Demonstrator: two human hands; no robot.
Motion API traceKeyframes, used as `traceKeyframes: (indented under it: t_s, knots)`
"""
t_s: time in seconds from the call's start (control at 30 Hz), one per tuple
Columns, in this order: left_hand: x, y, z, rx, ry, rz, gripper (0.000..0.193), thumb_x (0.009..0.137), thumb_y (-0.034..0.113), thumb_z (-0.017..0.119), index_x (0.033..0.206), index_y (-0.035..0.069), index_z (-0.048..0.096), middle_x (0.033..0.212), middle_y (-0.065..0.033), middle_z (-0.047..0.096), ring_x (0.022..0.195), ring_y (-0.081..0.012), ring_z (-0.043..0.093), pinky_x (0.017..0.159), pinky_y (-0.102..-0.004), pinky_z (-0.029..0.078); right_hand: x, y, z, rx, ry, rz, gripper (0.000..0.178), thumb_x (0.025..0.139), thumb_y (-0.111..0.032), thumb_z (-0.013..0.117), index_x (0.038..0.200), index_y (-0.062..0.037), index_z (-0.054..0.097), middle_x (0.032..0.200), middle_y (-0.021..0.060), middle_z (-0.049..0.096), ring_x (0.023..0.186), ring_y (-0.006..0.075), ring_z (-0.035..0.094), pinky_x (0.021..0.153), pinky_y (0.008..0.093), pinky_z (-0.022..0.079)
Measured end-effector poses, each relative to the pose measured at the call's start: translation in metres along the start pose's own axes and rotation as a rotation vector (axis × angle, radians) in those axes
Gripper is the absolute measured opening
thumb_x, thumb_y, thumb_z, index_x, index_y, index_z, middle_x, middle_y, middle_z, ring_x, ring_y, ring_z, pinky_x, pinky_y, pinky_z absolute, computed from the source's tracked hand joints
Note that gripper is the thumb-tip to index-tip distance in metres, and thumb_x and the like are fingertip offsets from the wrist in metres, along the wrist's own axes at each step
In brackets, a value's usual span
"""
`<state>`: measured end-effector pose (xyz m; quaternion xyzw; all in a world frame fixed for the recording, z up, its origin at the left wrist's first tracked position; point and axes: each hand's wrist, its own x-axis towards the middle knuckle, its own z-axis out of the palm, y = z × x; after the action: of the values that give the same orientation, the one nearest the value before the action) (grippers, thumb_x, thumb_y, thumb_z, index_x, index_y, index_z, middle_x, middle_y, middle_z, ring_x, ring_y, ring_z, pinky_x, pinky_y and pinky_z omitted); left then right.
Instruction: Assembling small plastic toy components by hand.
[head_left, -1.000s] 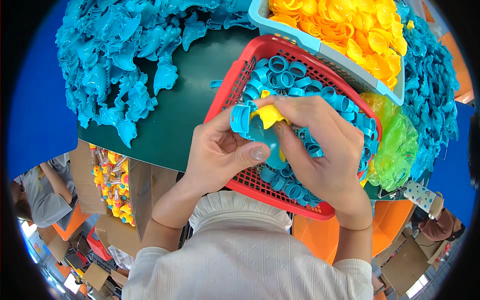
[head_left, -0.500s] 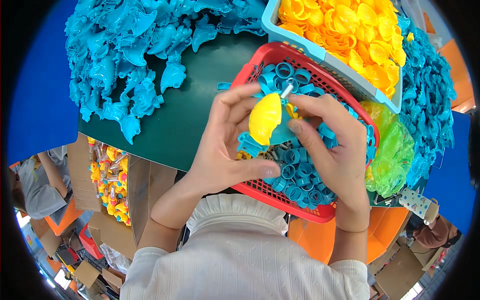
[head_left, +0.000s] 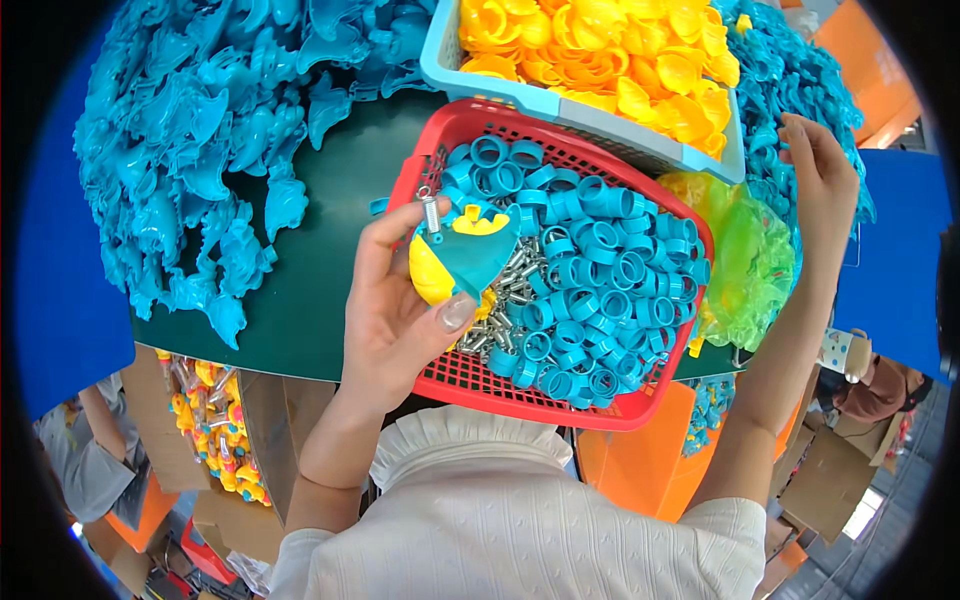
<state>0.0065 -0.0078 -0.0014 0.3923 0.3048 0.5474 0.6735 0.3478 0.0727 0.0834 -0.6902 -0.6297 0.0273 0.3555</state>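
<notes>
My left hand (head_left: 378, 330) holds a blue plastic shell piece (head_left: 478, 258) with yellow parts fitted to it, above the left side of the red basket. A small silver spring (head_left: 431, 213) stands up at the piece's upper left edge, by my fingertips. Out to the right, my right hand (head_left: 828, 172) is raised at the pile of blue plastic shells (head_left: 825, 85), its fingers apart, with nothing visible in them. Beneath my left hand, the red basket (head_left: 560, 405) contains many blue rings (head_left: 600, 270) and a heap of small silver springs (head_left: 515, 290).
A light-blue crate (head_left: 580, 112) of yellow shells stands behind the basket. More blue shells (head_left: 200, 130) cover the table's left side. A green plastic bag (head_left: 745, 265) lies right of the basket. Below left, a cardboard box (head_left: 265, 420) holds yellow toys. Other people sit at both sides.
My right hand has let go of the shell piece and moved far right to the blue pile. My left hand has shifted left and turned the piece, showing its blue side.
</notes>
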Motion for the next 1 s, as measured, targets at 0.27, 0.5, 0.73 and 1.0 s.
traceKeyframes:
  t_s: [0.27, 0.5, 0.73, 1.0]
  knots:
    - [0.003, 0.002, 0.008, 0.189, 0.18, -0.045, 0.058, 0.079, 0.03, 0.059, 0.123, 0.0, 0.036, 0.105, -0.0138, 0.055, 0.083, -0.0201, 0.06, 0.075, -0.0324, 0.049, 0.011, 0.14, 0.055, -0.33, -0.322, 0.111, 0.032, 0.078, -0.022, 0.058, 0.105, -0.0057, 0.06, 0.086, 0.0162, 0.065, 0.079, 0.0282, 0.063, 0.071, 0.0359, 0.049]
    - [-0.002, -0.003, 0.003, 0.207, 0.174, -0.038, 0.059, 0.08, 0.031, 0.059, 0.123, 0.0, 0.036, 0.103, -0.0132, 0.056, 0.08, -0.0189, 0.061, 0.07, -0.0297, 0.049, 0.009, 0.122, 0.07, -0.07, -0.401, 0.477, 0.02, 0.076, -0.015, 0.059, 0.088, 0.0003, 0.065, 0.072, 0.011, 0.064, 0.063, 0.0175, 0.061, 0.062, 0.0295, 0.049]
    - [0.0, -0.001, 0.004, 0.225, 0.148, -0.063, 0.06, 0.08, 0.033, 0.059, 0.124, 0.0, 0.036, 0.101, -0.0128, 0.057, 0.076, -0.0185, 0.061, 0.066, -0.0291, 0.047, 0.004, 0.127, 0.039, -0.014, -0.175, 0.312, 0.03, 0.08, -0.02, 0.061, 0.102, 0.0006, 0.063, 0.09, 0.0078, 0.064, 0.08, 0.0127, 0.058, 0.073, 0.0251, 0.046]
    - [0.002, -0.004, 0.002, 0.232, 0.138, -0.046, 0.059, 0.08, 0.03, 0.057, 0.125, 0.0, 0.034, 0.097, -0.0124, 0.057, 0.075, -0.0182, 0.06, 0.065, -0.0287, 0.047, 0.0, 0.126, 0.059, 0.107, -0.356, 0.303, 0.035, 0.082, -0.026, 0.058, 0.104, 0.0003, 0.06, 0.097, 0.0132, 0.064, 0.088, 0.0214, 0.061, 0.076, 0.0307, 0.047]
